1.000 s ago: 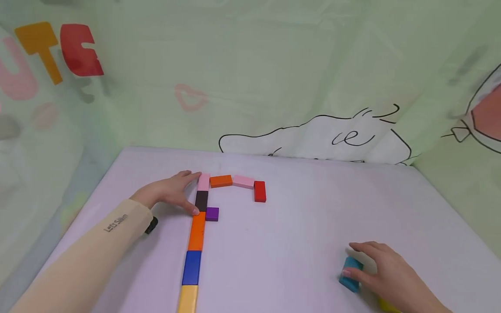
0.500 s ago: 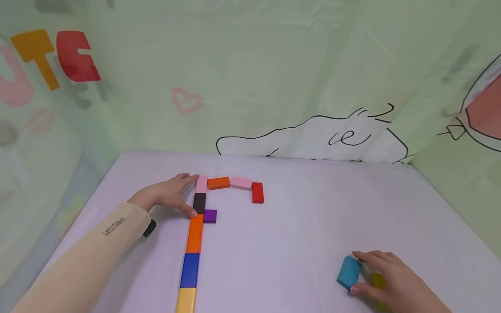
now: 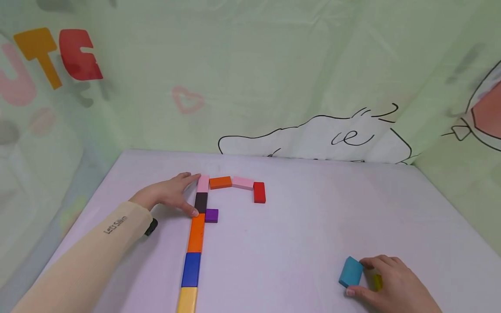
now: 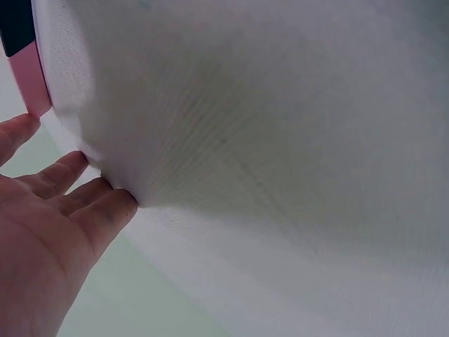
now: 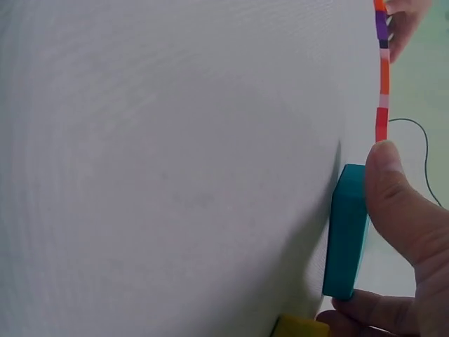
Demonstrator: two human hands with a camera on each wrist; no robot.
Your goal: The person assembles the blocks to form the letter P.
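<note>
My left hand [image 3: 170, 193] reaches over the upper end of a column of blocks. Its index fingertip is at the far end of a pink block [image 3: 203, 184], and its thumb rests where a dark block [image 3: 201, 202] meets an orange block [image 3: 196, 233]. In the left wrist view the other fingertips touch the white surface. At the lower right, my right hand [image 3: 395, 282] pinches a teal block [image 3: 351, 271] between thumb and index finger, one at each end. A yellow block [image 3: 377, 282] lies partly hidden behind that hand.
Below the orange block the column continues with a blue block [image 3: 191, 269] and a light yellow block [image 3: 188, 300]. A purple block [image 3: 212, 215] adjoins its right side. Another orange block [image 3: 220, 182], a pale pink block [image 3: 242, 183] and a red block [image 3: 259, 192] run rightward from its top.
My right hand has shifted slightly back from over the teal block, and its thumb and index finger now sit at the block's ends. My left hand has stayed at the column.
</note>
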